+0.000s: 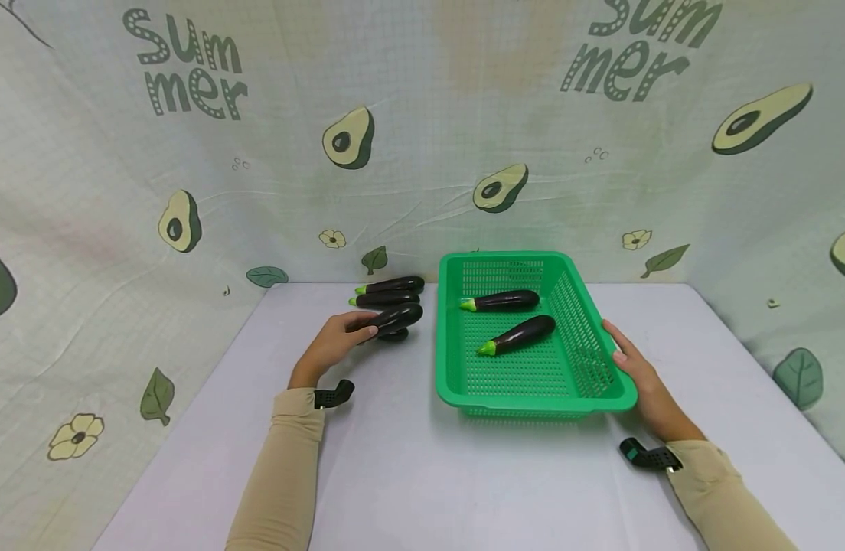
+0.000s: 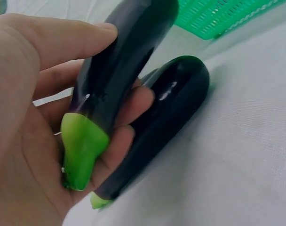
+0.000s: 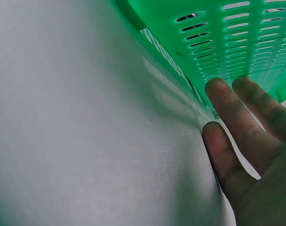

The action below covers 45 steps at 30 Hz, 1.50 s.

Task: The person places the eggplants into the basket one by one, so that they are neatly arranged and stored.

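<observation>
A dark eggplant (image 1: 399, 316) is pinched between thumb and fingers by the left hand (image 1: 331, 342), over a partly hidden eggplant (image 1: 395, 335) on the table (image 1: 395, 467). Two more eggplants (image 1: 386, 299) are seen just behind. Two others (image 1: 522, 337) are held in the green basket (image 1: 533, 404) — its right side touched by the right hand (image 1: 646, 380), fingers straight and slightly spread.

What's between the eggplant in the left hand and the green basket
Just a narrow strip of bare table separates the eggplant from the basket, as the head view shows.
</observation>
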Each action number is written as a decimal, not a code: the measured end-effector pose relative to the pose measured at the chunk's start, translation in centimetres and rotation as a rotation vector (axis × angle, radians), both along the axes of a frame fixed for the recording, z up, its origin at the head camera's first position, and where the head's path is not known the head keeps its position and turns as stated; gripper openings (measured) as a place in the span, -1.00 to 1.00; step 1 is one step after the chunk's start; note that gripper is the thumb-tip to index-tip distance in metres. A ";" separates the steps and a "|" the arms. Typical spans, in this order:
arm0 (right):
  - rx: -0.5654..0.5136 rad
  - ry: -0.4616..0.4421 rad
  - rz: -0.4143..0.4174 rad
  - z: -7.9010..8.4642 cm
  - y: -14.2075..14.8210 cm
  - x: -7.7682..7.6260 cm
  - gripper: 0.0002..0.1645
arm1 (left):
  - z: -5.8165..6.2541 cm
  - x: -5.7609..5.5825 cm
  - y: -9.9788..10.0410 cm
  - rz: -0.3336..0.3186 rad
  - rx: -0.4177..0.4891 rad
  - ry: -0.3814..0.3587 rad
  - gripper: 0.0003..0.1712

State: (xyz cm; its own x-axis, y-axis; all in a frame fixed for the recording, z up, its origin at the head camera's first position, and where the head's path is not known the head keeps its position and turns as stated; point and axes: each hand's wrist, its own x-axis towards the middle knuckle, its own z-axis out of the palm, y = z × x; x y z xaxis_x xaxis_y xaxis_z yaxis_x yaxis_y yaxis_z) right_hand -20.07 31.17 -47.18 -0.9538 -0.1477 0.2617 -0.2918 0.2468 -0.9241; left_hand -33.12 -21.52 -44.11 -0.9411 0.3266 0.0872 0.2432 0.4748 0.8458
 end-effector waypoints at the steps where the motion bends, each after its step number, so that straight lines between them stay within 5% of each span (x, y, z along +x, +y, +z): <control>1: 0.000 0.002 -0.001 0.0 0.0 0.1 -0.32 | 0.0 -0.1 0.1 -0.001 -0.002 0.010 -0.47; 18: -0.009 0.002 0.005 -0.2 0.1 -0.2 -0.33 | 0.8 -0.2 1.8 0.040 0.005 0.116 -0.46; 28: 0.005 -0.022 -0.010 0.1 0.2 0.0 -0.33 | 2.7 -0.7 4.4 -0.022 -0.002 0.241 -0.48; 45: 0.025 0.006 0.018 0.7 0.1 0.0 -0.35 | 5.9 -0.7 9.5 -0.177 0.055 0.229 -0.51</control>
State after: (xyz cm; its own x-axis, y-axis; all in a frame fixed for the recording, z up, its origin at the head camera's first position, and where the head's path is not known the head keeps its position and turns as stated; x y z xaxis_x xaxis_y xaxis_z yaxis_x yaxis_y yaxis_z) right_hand -20.08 31.29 -46.49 -0.9494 -0.1713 0.2633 -0.3017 0.2640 -0.9161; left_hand -33.85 -12.05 -38.20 -0.8240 0.4726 0.3127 0.5054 0.3635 0.7825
